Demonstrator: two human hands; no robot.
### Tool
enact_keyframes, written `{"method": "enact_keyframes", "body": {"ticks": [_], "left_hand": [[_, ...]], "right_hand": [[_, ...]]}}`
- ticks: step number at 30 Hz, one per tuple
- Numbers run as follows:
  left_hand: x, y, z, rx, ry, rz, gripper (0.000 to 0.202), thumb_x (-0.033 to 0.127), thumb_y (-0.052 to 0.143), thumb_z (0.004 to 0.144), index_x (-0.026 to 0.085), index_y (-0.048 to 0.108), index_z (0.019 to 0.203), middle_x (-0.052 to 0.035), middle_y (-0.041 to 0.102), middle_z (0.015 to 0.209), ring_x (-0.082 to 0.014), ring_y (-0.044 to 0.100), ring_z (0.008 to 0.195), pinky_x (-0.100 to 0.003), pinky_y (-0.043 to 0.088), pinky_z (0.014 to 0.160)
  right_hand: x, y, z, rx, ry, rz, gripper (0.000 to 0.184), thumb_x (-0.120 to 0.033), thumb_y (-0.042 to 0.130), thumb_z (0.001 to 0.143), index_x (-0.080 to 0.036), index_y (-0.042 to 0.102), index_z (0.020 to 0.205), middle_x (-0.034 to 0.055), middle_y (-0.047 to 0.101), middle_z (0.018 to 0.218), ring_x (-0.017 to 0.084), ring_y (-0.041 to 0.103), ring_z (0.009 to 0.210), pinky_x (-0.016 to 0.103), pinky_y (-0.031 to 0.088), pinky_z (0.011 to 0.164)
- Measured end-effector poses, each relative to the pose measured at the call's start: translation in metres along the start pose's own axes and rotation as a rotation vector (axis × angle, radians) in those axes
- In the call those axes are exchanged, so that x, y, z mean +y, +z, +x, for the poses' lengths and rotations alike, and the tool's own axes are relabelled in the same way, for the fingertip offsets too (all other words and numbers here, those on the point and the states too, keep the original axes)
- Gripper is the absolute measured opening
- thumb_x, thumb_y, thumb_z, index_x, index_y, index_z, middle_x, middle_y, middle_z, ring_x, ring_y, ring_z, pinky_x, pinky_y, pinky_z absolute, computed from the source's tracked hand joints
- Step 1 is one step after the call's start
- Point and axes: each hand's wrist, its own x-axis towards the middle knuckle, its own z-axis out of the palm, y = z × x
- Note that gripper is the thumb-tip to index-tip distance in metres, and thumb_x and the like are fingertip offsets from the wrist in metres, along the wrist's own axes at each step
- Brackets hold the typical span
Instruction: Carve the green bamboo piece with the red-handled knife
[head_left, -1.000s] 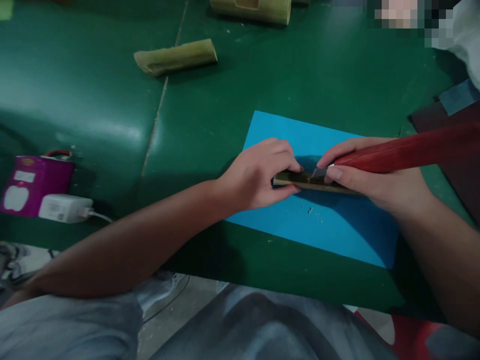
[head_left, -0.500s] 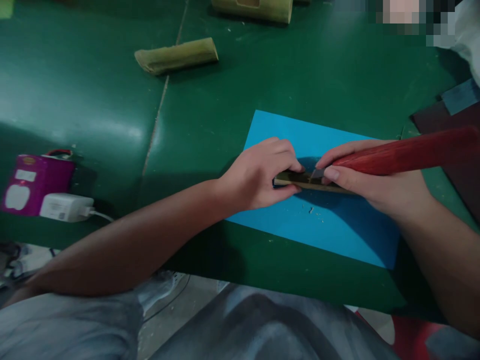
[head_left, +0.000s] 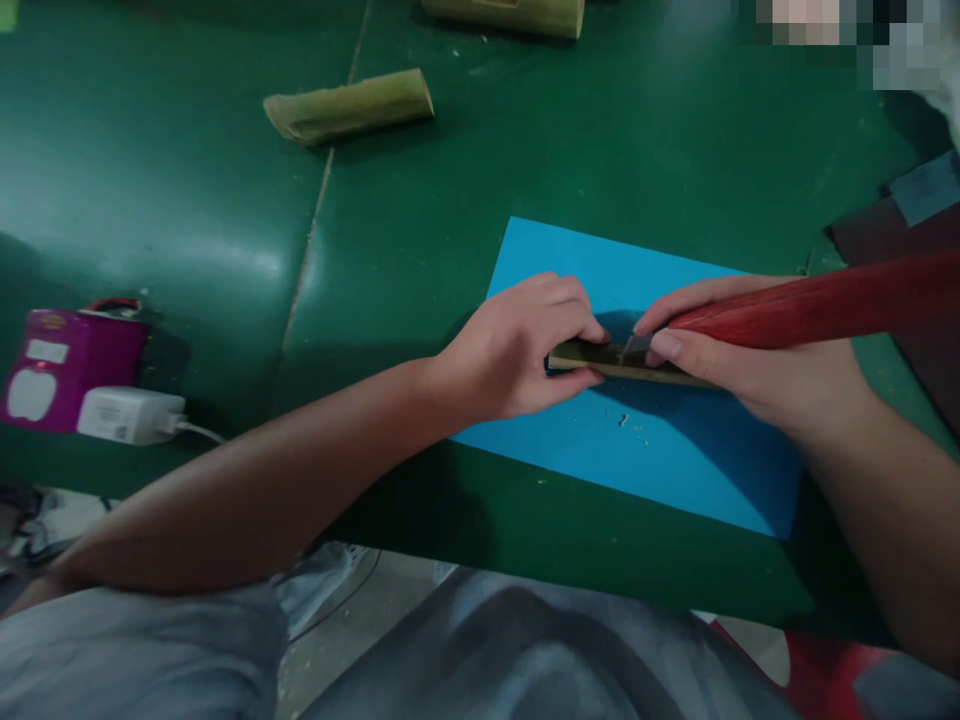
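A narrow bamboo strip point(head_left: 600, 357) lies flat on a blue sheet point(head_left: 660, 450) on the green table. My left hand point(head_left: 521, 345) is closed, pinching the strip's left end between thumb and fingers. My right hand point(head_left: 739, 350) is closed round a carving knife with a long red handle point(head_left: 817, 305). The knife's small metal blade point(head_left: 636, 346) rests on the strip's top face, beside my right thumb. Small shavings point(head_left: 626, 422) lie on the blue sheet just below the strip.
Two pieces of split bamboo lie farther back, one point(head_left: 349, 105) at the middle, another point(head_left: 506, 15) at the top edge. A purple box point(head_left: 67, 365) and a white charger point(head_left: 127, 415) sit at the table's left edge. Dark sheets point(head_left: 900, 225) lie at the right.
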Motion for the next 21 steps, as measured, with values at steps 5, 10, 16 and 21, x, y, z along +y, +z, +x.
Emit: {"method": "enact_keyframes", "body": {"ticks": [5, 10, 16, 21], "left_hand": [[0.000, -0.001, 0.000, 0.008, 0.011, -0.024, 0.017, 0.034, 0.079, 0.100, 0.021, 0.073, 0.110, -0.0064, 0.080, 0.105, -0.0245, 0.076, 0.103, -0.040, 0.058, 0.092], [0.000, 0.000, -0.001, -0.005, -0.005, 0.002, 0.017, 0.033, 0.080, 0.099, 0.022, 0.073, 0.110, -0.0056, 0.080, 0.105, -0.0238, 0.075, 0.103, -0.039, 0.057, 0.091], [0.000, 0.000, 0.000, 0.011, -0.004, -0.010, 0.017, 0.030, 0.081, 0.097, 0.021, 0.074, 0.108, -0.0048, 0.079, 0.104, -0.0229, 0.074, 0.099, -0.038, 0.056, 0.089], [0.000, 0.000, -0.001, 0.016, -0.018, -0.028, 0.016, 0.031, 0.081, 0.097, 0.021, 0.077, 0.109, -0.0051, 0.080, 0.105, -0.0224, 0.074, 0.098, -0.038, 0.057, 0.089]], "right_hand": [[0.002, 0.001, 0.000, 0.009, -0.006, 0.000, 0.005, -0.038, 0.092, 0.089, -0.036, 0.087, 0.089, -0.0003, 0.086, 0.092, 0.025, 0.081, 0.080, 0.039, 0.071, 0.071], [0.002, 0.000, 0.000, -0.004, 0.004, -0.011, 0.005, -0.039, 0.091, 0.089, -0.036, 0.087, 0.089, -0.0004, 0.084, 0.089, 0.026, 0.082, 0.080, 0.040, 0.071, 0.073], [-0.002, 0.000, 0.000, 0.002, -0.051, -0.087, 0.006, -0.031, 0.090, 0.086, -0.037, 0.088, 0.088, -0.0010, 0.085, 0.090, 0.024, 0.080, 0.078, 0.041, 0.069, 0.074], [-0.008, 0.003, -0.002, 0.009, -0.062, -0.147, 0.009, -0.024, 0.086, 0.083, -0.033, 0.087, 0.085, -0.0023, 0.083, 0.084, 0.019, 0.076, 0.072, 0.032, 0.061, 0.064]]}}
